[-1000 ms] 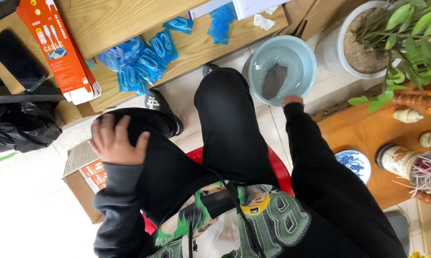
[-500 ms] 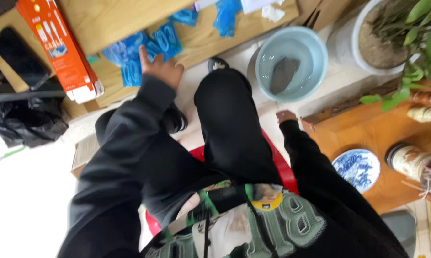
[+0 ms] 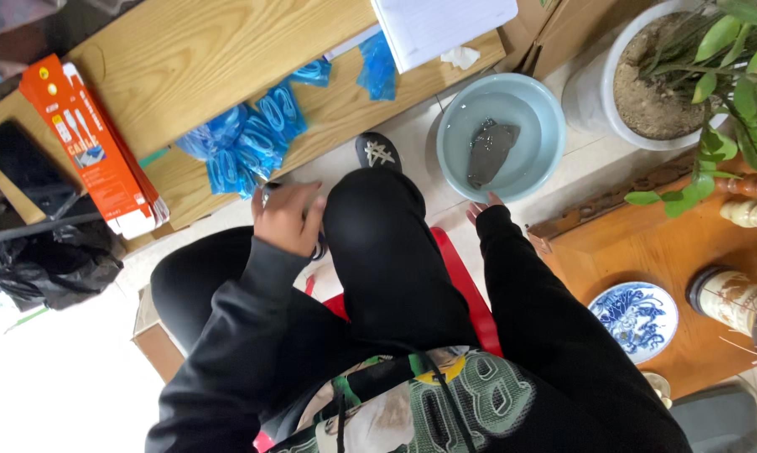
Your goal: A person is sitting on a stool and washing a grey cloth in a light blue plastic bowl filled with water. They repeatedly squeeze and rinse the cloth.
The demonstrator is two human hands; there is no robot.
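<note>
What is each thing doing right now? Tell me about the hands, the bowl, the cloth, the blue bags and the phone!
Left hand: fingers curled, by the knee; whether it holds anything cannot be told.
Right hand: empty, beside the bowl, mostly hidden by the sleeve.
Bowl: upright on the floor.
Grey cloth: lying in the bowl.
Blue bags: piled on the wooden board.
Phone: screen dark.

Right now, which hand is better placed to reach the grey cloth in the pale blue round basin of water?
The right hand: it is beside the basin's rim, near the cloth. The left hand is farther away, across the raised knee.
</note>
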